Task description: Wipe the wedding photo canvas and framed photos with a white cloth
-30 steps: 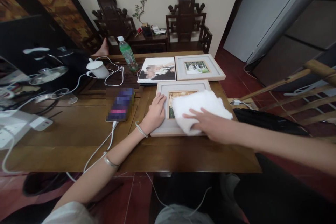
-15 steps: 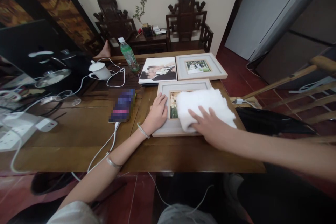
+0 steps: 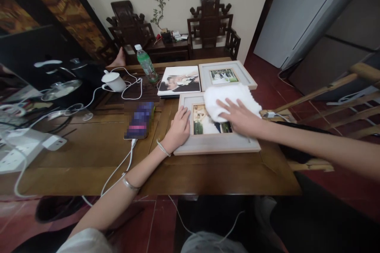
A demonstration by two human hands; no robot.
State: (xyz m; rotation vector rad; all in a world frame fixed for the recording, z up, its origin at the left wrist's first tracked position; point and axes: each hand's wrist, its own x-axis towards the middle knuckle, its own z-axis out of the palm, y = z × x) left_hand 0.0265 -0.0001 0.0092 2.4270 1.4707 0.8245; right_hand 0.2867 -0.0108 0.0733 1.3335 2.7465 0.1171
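Observation:
A light wooden picture frame (image 3: 218,143) lies flat on the table, with a photo (image 3: 204,122) at its centre. My left hand (image 3: 179,128) rests on the frame's left edge, fingers lying flat and slightly apart. Under my right hand (image 3: 240,116) is a folded white fluffy cloth (image 3: 230,97), held against the frame's upper right part. The fingers are spread over the cloth; the thumb is hidden. The cloth covers the frame's upper right corner and part of the photo.
Behind lie a second picture frame (image 3: 247,80) and a white-bordered photo panel (image 3: 179,80). A green-labelled bottle (image 3: 146,64), a lidded white cup (image 3: 114,82), a phone (image 3: 140,120) on a cable and a power strip (image 3: 22,148) are to the left. A wooden chair (image 3: 323,91) stands right.
My right hand has moved the cloth away from me across the frame, uncovering the lower part of the photo and the lower right corner. My left hand stays on the left edge.

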